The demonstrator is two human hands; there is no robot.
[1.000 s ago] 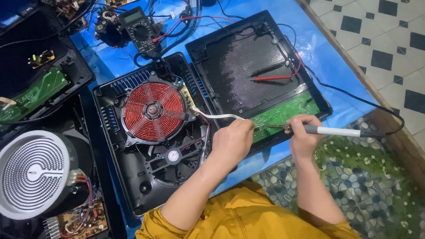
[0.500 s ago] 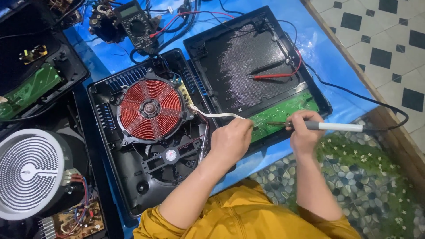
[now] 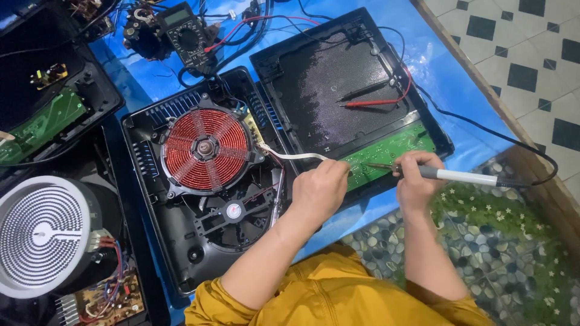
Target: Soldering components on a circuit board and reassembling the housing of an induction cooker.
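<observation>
An opened induction cooker base lies before me, with a copper-red coil and a black fan. Its upturned top panel lies to the right, with a green circuit board along its near edge. My right hand grips a white-handled soldering iron, its tip on the board. My left hand is closed beside the board's left end, next to a white ribbon cable; what it pinches is hidden.
Red and black probes lie on the panel, wired to a multimeter at the top. At the left are another opened cooker and a white spiral coil unit. A blue sheet covers the work surface; pebble-patterned floor lies at the right.
Both hands stay at the green board with only slight shifts. The view has drifted a little.
</observation>
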